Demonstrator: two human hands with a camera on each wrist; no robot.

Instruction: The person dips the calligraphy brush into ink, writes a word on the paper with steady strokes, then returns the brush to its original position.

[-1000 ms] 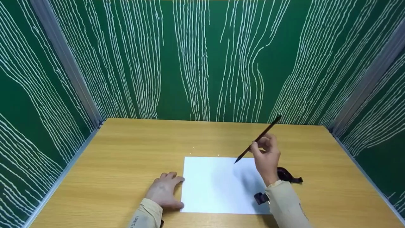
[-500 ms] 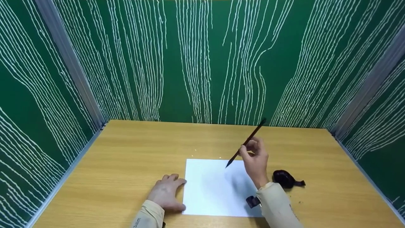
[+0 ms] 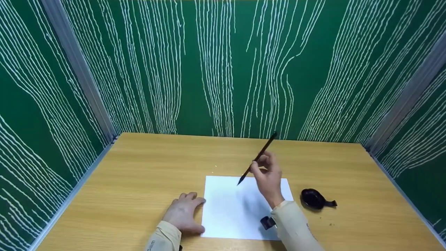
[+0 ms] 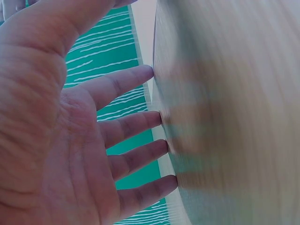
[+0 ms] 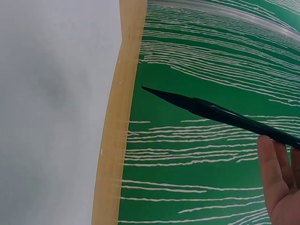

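My right hand (image 3: pixel 268 179) pinches a dark writing brush (image 3: pixel 262 152) by the middle of its shaft. The brush slants, its pointed black tip low over the upper part of a white paper sheet (image 3: pixel 223 209). In the right wrist view the brush tip (image 5: pixel 164 95) hangs apart from the paper (image 5: pixel 56 117). At the sheet's left edge, my left hand (image 3: pixel 183 213) rests on the table with fingers spread; thumb and forefinger reach the paper's edge. Its straight fingertips touch the wood in the left wrist view, where the palm (image 4: pixel 70 154) is bare.
A small black dish with a short handle (image 3: pixel 312 198) stands on the wooden table (image 3: pixel 139 181), right of the paper. Tiny specks lie beyond the sheet and near the dish. Green panels with white wavy lines (image 3: pixel 191 69) enclose the back and sides.
My right hand has moved left over the paper with the brush, uncovering the black dish and the sheet's right edge. The left hand stays in place; the head view shifts slightly.
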